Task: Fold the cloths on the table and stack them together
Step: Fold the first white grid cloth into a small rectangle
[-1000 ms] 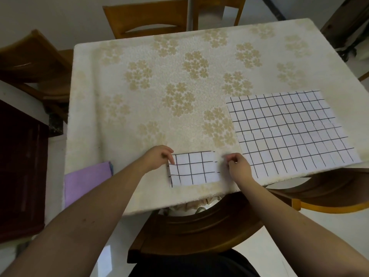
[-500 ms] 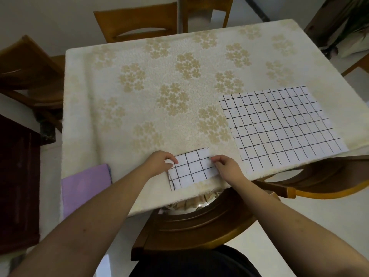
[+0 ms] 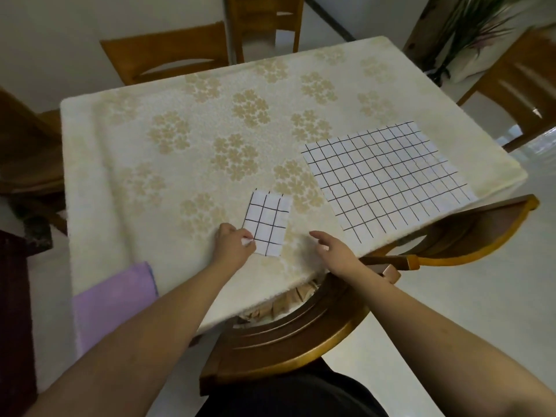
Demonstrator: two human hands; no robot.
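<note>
white checked folded cloth (image 3: 267, 223), pinched by left hand (image 3: 233, 247); right hand (image 3: 332, 251) released, empty; beyond it unfolded cloth (image 3: 388, 179) left to fold, stack.

Both bare forearms extended forward from bottom of view, converging toward near edge of worktop (image 3: 126, 182). Left hand (image 3: 233, 246) held knuckles-up, fingers (image 3: 247, 239) curled and pinched on near left corner of folded checked cloth (image 3: 267, 222). Right hand (image 3: 334, 251) held just above worktop, palm down, fingers spread loosely and pointed left, nothing gripped. Small gap seen between right fingertips and cloth. Both wrists kept straight.
</note>
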